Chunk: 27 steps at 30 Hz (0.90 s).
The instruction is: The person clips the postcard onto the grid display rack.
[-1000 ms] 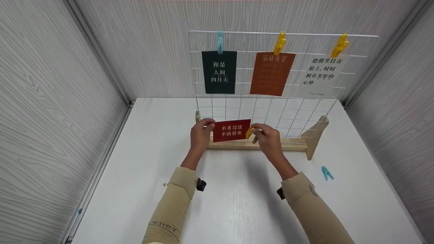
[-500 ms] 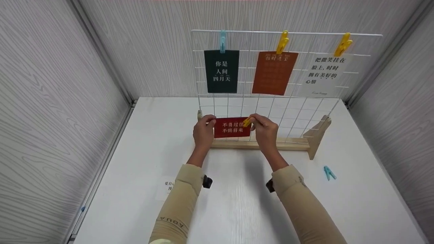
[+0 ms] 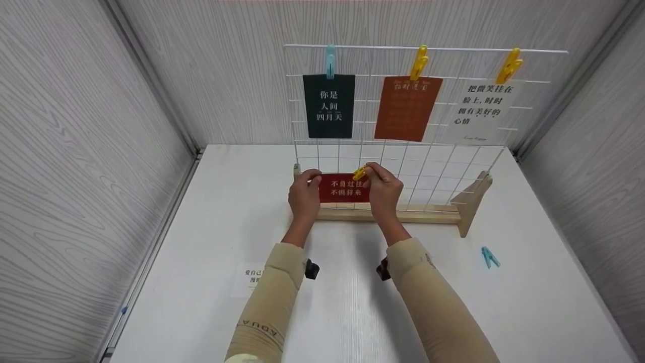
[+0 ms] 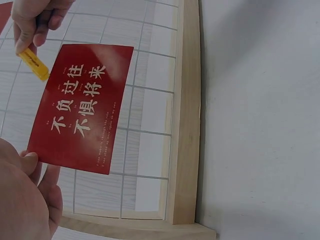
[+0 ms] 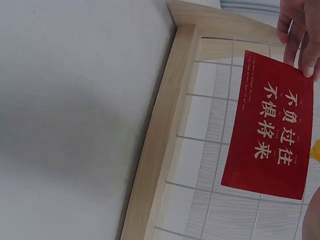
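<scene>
A red card (image 3: 342, 194) with white lettering is held up before the lower part of a white wire grid (image 3: 428, 174). My left hand (image 3: 304, 196) pinches the card's left edge between thumb and fingers. My right hand (image 3: 385, 190) grips a yellow clothespin (image 3: 359, 173) near the card's upper right. In the left wrist view the clothespin (image 4: 35, 65) has its tip at the card's top edge; whether it bites the card cannot be told. Only a bit of the clothespin (image 5: 316, 150) shows in the right wrist view, beside the red card (image 5: 270, 130).
Clipped along the grid's top hang a dark green card (image 3: 329, 126), an orange card (image 3: 405, 113) and a white card (image 3: 478, 113). The grid stands on a wooden base (image 3: 433, 217). A blue clothespin (image 3: 489, 257) lies at right; another white card (image 3: 242, 285) lies by the left sleeve.
My right hand has moved left and up with the yellow clothespin, from the card's right edge to its top edge. The red card has risen slightly and levelled out in my left hand.
</scene>
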Each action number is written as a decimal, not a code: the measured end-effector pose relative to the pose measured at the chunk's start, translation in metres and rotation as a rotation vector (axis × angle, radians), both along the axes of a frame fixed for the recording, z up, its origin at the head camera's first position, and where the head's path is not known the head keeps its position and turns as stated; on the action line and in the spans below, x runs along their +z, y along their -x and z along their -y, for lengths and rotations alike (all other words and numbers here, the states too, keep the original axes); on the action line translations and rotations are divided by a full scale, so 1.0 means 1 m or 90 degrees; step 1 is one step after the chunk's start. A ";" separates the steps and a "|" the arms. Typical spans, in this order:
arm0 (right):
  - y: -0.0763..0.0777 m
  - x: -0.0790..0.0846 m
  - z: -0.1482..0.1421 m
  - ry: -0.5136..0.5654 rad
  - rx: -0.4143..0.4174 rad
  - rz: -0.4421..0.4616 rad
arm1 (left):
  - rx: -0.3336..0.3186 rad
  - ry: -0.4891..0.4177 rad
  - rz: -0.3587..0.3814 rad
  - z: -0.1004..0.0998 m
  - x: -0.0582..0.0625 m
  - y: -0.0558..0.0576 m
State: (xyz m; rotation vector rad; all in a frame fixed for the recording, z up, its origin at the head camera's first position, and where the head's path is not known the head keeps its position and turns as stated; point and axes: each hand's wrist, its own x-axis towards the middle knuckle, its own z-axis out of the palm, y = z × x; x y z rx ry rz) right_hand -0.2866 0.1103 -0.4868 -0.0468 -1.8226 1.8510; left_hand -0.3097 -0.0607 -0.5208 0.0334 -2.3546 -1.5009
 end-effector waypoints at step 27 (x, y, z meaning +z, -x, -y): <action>0.018 -0.030 0.009 -0.179 -0.029 -0.059 | 0.025 -0.003 0.005 -0.005 -0.002 0.002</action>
